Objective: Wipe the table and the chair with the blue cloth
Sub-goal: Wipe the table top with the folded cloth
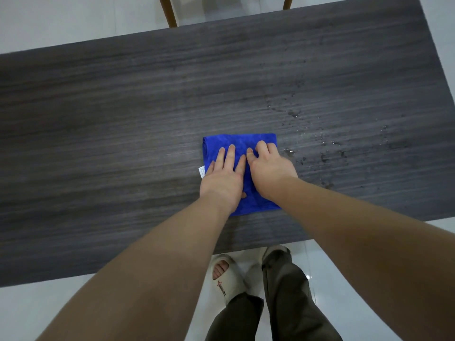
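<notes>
Blue cloth [240, 153] lies folded flat on the dark wood-grain table [98, 119], near the near edge, approx. mid-length. Left hand [222, 179] rests on it w/ fingers straight, palm down, gripping nothing. Right hand [270, 168] sits just beside, fingers curled, bunching the cloth. Water droplets [295, 114] spot the table toward the right end. Chair legs [170, 11] stand beyond the far edge.
</notes>
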`<state>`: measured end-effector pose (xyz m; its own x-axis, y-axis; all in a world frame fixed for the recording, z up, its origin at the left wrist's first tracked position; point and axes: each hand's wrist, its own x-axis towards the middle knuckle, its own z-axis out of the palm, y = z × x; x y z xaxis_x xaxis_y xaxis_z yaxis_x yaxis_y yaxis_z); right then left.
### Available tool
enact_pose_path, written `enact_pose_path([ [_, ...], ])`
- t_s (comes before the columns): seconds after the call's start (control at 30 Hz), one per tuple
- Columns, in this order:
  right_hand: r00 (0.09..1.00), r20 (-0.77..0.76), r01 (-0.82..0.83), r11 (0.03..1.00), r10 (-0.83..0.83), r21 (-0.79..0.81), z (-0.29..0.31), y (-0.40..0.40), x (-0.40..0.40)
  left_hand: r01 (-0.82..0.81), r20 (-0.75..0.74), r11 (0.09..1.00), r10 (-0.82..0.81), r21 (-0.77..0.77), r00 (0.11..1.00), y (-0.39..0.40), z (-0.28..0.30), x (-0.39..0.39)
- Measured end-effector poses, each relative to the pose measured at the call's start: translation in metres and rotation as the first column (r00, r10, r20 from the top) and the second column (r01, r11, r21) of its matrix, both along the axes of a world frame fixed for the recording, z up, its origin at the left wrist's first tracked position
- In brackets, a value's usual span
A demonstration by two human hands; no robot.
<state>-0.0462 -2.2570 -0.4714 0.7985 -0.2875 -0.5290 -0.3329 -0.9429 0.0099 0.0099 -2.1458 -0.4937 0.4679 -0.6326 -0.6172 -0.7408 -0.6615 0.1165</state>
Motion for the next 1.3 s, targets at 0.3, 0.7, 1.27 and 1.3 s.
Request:
enact_pose_path([
  [0.3,1.000,0.028,-0.002,1.000,0.001,0.022,0.003,0.008,-0.018,0.004,0.016,1.000,-0.004,0.011,1.000,0.008,-0.001,-0.020],
  [0.7,0.999,0.025,-0.026,0.999,0.025,0.048,0.005,0.025,-0.059,-0.002,0.019,1.000,0.002,0.016,1.000,0.027,-0.002,-0.064],
  [1.27,1.000,0.030,-0.002,0.990,-0.002,0.140,-0.001,0.037,-0.109,-0.001,0.040,0.999,-0.001,0.043,0.999,0.044,0.004,-0.113],
  [1.3,1.000,0.031,0.001,0.990,-0.005,0.141,0.000,0.036,-0.109,-0.002,0.040,0.999,0.000,0.050,0.999,0.042,0.004,-0.113],
])
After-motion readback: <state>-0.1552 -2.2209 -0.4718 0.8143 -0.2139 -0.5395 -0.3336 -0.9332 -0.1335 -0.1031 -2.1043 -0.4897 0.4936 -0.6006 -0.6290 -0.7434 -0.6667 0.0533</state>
